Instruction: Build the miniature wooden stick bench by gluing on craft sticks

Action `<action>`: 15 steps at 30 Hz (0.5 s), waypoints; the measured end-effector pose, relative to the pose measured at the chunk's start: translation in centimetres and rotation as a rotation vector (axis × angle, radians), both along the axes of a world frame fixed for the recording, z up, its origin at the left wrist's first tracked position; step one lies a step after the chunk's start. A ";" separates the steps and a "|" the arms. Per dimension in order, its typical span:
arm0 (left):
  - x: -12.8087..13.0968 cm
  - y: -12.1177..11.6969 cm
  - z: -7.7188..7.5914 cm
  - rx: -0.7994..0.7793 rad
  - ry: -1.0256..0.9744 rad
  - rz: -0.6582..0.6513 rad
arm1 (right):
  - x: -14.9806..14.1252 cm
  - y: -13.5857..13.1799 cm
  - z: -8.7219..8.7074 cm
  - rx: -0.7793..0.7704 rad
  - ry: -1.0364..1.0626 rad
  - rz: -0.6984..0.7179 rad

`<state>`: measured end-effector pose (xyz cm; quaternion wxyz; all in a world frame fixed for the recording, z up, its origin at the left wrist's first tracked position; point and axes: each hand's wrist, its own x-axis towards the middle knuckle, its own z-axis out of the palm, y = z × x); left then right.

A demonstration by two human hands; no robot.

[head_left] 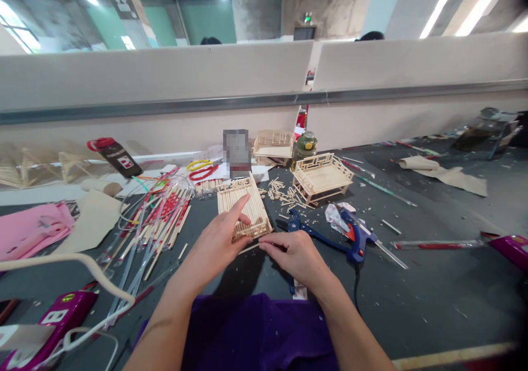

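Observation:
A flat panel of glued wooden sticks (244,206) lies on the dark table in front of me. My left hand (220,244) rests on its near edge, fingers closed round the edge and the index finger stretched out over the sticks. My right hand (293,255) is just to the right, pinching a thin wooden stick (249,247) against the panel's near side. A blue glue gun (358,238) lies right of my right hand, and blue-handled cutters (297,223) lie just beyond it.
A small stick-built bench (322,176) and a second one (273,143) stand behind, with loose stick offcuts (284,192) between. Wrapped chopsticks (165,217), scissors (203,169) and pink cloth (31,228) lie left. A magenta device (53,321) with a white cable sits near left.

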<state>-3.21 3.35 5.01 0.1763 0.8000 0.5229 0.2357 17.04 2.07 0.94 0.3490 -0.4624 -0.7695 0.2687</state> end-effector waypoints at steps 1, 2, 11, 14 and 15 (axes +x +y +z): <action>0.0 0.0 0.0 0.002 -0.001 -0.002 | 0.0 0.0 -0.1 0.004 0.011 -0.002; 0.0 0.1 0.0 0.003 -0.002 -0.003 | 0.0 0.0 -0.1 0.008 0.020 -0.004; 0.0 0.0 -0.1 -0.011 0.003 -0.004 | -0.3 0.1 -0.5 0.000 0.037 0.009; 0.0 0.1 -0.2 -0.013 0.000 -0.005 | -0.2 0.1 -0.5 0.001 0.040 0.011; 0.0 0.1 -0.2 -0.012 -0.002 -0.005 | -0.2 0.1 -0.5 -0.001 0.038 0.010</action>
